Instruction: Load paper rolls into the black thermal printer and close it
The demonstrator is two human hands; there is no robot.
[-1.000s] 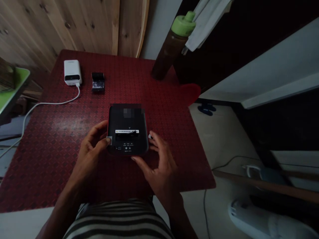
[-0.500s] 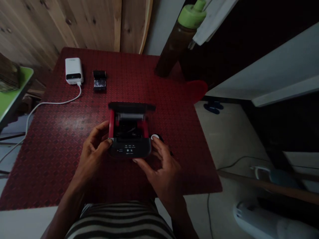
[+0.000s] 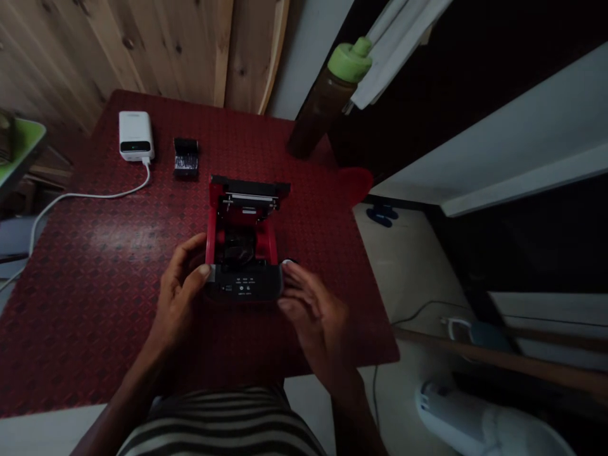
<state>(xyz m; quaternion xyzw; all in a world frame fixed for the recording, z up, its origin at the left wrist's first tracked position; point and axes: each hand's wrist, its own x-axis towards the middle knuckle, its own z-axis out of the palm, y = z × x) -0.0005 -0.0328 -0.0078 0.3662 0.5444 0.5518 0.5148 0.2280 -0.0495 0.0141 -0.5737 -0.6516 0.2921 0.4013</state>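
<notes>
A small red and black label printer (image 3: 244, 285) rests on the red patterned table (image 3: 118, 304), its lid (image 3: 249, 190) standing raised. Inside its red bay is something dark and shiny; I cannot make out what. My left hand (image 3: 178, 288) grips the printer's left side, the thumb on the front corner and the fingers along the side wall. At the right front corner, my right hand (image 3: 316, 313) has its fingers stretched out, tips touching or very near the casing. A small white round thing beside those fingertips is mostly hidden.
A white power bank (image 3: 135, 133) with a white cable lies at the back left. Beside it is a small black roll (image 3: 186, 158), partly unwound. A tall brown bottle with a green cap (image 3: 350, 61) stands at the back right, near a red rounded object (image 3: 354, 185).
The printer's lid has swung further up, showing its underside and the inside of the bay. My right thumb has come off the front edge. The whole view has shifted slightly.
</notes>
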